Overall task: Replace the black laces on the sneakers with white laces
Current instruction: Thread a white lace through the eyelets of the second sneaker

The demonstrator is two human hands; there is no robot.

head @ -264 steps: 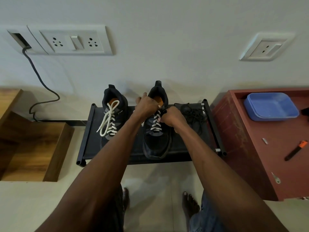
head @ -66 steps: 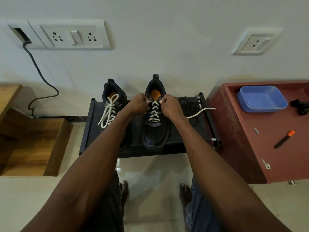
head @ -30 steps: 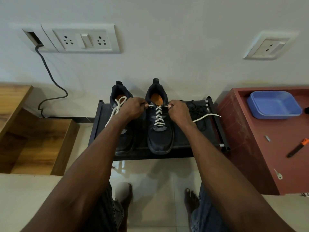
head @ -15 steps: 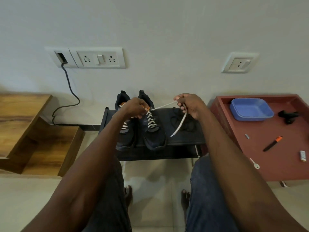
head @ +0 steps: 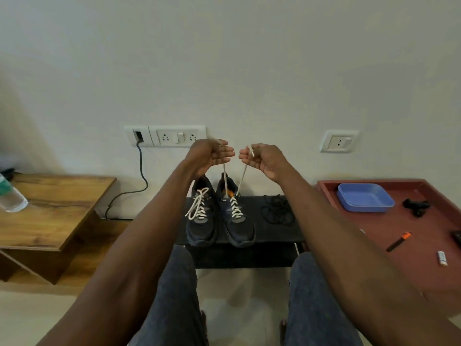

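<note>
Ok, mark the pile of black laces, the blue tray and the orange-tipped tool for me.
black laces (head: 277, 211), head view, middle of the tangle on the black rack.
blue tray (head: 364, 197), head view, its inner floor.
orange-tipped tool (head: 398, 241), head view, mid-handle.

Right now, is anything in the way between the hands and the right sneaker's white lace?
Nothing visible: the left hand and right hand already grip the white lace ends, pulled up above the right sneaker.

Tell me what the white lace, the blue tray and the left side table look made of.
White lace: woven fabric cord, matte, hangs limp. Blue tray: likely plastic, smooth moulded rim with a soft sheen. Left side table: wood or wood-look laminate, grain visible; cannot tell which.
</note>
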